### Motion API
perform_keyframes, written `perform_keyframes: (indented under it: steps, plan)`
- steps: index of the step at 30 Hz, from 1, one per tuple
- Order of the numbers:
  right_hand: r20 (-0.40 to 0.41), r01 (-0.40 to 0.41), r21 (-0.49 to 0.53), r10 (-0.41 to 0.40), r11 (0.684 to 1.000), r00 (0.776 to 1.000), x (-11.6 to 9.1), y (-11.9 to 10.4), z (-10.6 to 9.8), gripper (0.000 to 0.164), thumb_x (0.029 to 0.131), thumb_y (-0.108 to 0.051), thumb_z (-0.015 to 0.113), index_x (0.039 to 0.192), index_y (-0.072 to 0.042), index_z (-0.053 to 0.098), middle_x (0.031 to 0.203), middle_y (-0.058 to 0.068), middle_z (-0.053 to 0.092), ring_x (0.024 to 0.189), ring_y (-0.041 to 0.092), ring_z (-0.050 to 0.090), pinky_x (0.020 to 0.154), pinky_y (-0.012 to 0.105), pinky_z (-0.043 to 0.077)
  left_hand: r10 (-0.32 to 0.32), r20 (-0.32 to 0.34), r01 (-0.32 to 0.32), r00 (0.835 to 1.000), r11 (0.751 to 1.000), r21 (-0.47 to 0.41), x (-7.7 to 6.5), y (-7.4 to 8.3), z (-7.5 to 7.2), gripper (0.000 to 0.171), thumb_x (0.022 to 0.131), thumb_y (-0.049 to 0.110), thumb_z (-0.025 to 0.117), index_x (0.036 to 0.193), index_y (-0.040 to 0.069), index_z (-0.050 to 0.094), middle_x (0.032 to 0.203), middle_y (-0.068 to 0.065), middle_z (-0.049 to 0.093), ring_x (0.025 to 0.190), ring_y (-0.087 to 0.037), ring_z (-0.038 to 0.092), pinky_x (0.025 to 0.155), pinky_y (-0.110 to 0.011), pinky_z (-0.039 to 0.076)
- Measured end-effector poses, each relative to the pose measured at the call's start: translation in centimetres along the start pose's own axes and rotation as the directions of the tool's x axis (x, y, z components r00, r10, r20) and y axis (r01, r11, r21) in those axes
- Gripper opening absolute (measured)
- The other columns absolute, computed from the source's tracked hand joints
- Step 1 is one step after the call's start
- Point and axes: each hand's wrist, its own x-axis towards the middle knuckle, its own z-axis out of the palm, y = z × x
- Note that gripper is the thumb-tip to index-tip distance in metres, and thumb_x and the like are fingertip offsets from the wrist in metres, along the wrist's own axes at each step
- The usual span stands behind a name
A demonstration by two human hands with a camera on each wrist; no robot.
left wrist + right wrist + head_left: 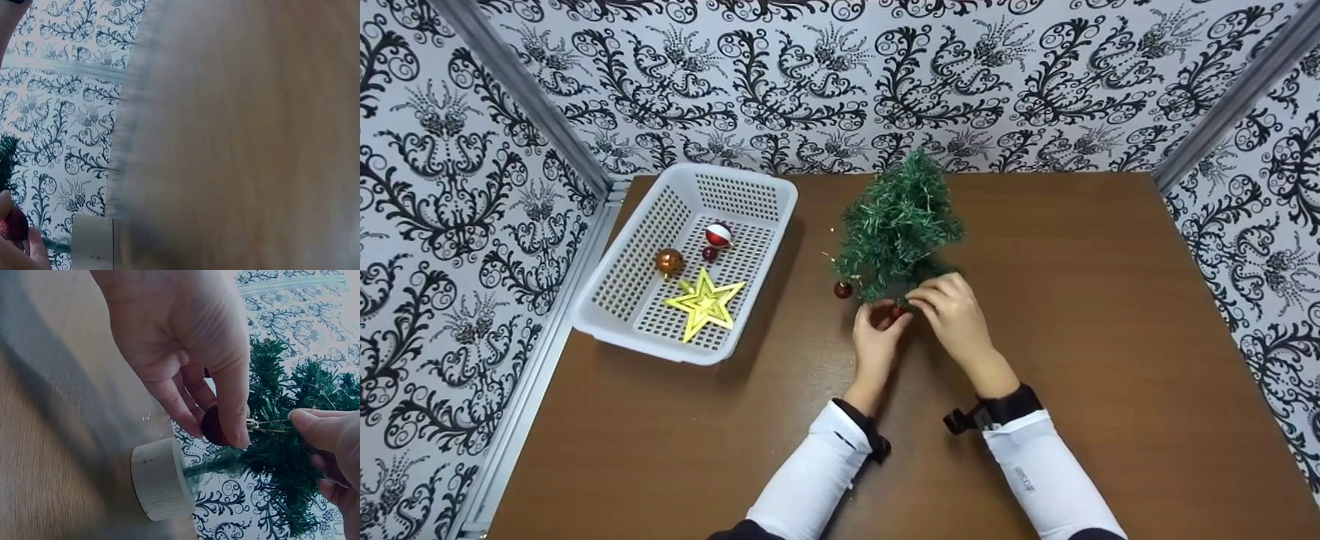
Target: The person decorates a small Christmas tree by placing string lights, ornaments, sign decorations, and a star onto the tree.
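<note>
Gripping the red bauble [898,311] near the lower branches of the green tree [901,217], the left hand [876,341] curls round it; the right hand [956,307] pinches its gold loop [275,431]. Likely light, slippery and fragile, it is best held gently by the cap [252,423].

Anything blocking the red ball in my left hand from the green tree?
Nothing visible blocks it: your left hand holds the red ball close to the lower branches of the green tree, and your right hand pinches the ball's gold loop.
</note>
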Motion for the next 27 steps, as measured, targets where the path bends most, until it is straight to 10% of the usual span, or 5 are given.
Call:
perform_keyframes:
  steps: [9, 27]
  plan:
    - [0.009, 0.017, 0.002, -0.017, 1.0, 1.0, -0.1, 0.2, -0.4, 0.007, 0.079, -0.009, 0.072, 0.085, -0.008, 0.074, 0.085, 0.006, 0.067, 0.086, 0.023, 0.056, 0.079, 0.034, 0.048, -0.003, -0.005, 0.003, 1.0, 0.998, 0.069, 0.4, -0.6, -0.4, 0.031, 0.072, 0.01, 0.079, 0.098, 0.001, 0.064, 0.103, -0.013, 0.061, 0.099, -0.019, 0.059, 0.082, -0.029, 0.055]
    - [-0.01, 0.056, 0.022, -0.056, 0.998, 0.998, -0.4, 0.4, -1.3, 0.011, 0.078, -0.006, 0.072, 0.089, -0.007, 0.074, 0.089, 0.007, 0.069, 0.095, 0.024, 0.058, 0.085, 0.032, 0.049, 0.004, 0.207, -0.006, 0.978, 1.0, 0.006, -1.0, 3.1, -1.8, 0.027, 0.079, -0.005, 0.067, 0.105, -0.01, 0.063, 0.104, -0.027, 0.064, 0.096, -0.035, 0.065, 0.082, -0.034, 0.056]
